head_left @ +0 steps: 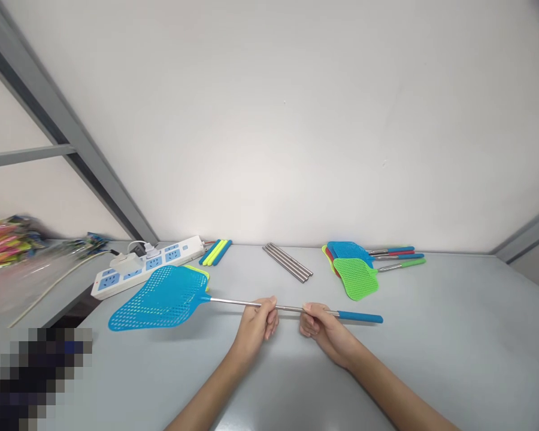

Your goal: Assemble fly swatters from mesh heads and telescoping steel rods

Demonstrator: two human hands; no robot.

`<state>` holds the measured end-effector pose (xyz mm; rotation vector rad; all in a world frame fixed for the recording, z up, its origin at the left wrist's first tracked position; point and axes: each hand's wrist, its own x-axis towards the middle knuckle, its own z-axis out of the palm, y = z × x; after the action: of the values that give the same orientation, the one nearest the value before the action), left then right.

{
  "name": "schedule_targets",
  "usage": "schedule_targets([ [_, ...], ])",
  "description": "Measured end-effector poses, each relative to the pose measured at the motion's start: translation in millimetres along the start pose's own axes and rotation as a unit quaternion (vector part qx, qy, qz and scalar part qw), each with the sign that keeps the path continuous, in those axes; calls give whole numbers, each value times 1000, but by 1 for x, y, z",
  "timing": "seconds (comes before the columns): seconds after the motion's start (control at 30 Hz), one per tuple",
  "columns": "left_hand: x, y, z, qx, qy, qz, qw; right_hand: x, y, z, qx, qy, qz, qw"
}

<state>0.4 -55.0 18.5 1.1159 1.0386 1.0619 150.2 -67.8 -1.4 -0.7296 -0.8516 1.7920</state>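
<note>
A blue fly swatter with a metal rod and a blue grip is held crosswise above the table, its mesh head to the left. My left hand is closed around the middle of the rod. Near the blue grip, my right hand pinches the same rod between thumb and fingers. Part of a yellow mesh head shows behind the blue one. Beyond my hands lie several bare metal rods. Several blue and yellow grips lie side by side to their left.
A white power strip with plugs and a cable sits at the back left. At the back right, several fly swatters are stacked with handles pointing right. Bagged colourful goods lie at far left. A wall and metal frame bound the grey table.
</note>
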Motion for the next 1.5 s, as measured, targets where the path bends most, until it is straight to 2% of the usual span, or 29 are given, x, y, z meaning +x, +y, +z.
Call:
schedule_targets([
  [0.47, -5, -6, 8, 10, -28, 2, 1000, -9, -3, 2, 7, -22, 24, 999],
  [0.6, -11, -8, 13, 51, -68, -3, 996, -11, 0, 4, 1, -34, 28, 999],
  [0.8, -15, -14, 18, -16, -118, -24, 993, -13, 0, 9, -5, -73, 53, 996],
  [0.97, -14, -12, 17, -40, -135, -65, 988, -16, 0, 12, -8, -97, 77, 992],
  [1.17, -18, -10, 18, -80, -158, -174, 969, -14, 7, 6, -8, -86, 81, 993],
  [1.5, -17, -14, 17, -95, -195, -164, 962, -14, 6, 7, -6, -82, 79, 993],
])
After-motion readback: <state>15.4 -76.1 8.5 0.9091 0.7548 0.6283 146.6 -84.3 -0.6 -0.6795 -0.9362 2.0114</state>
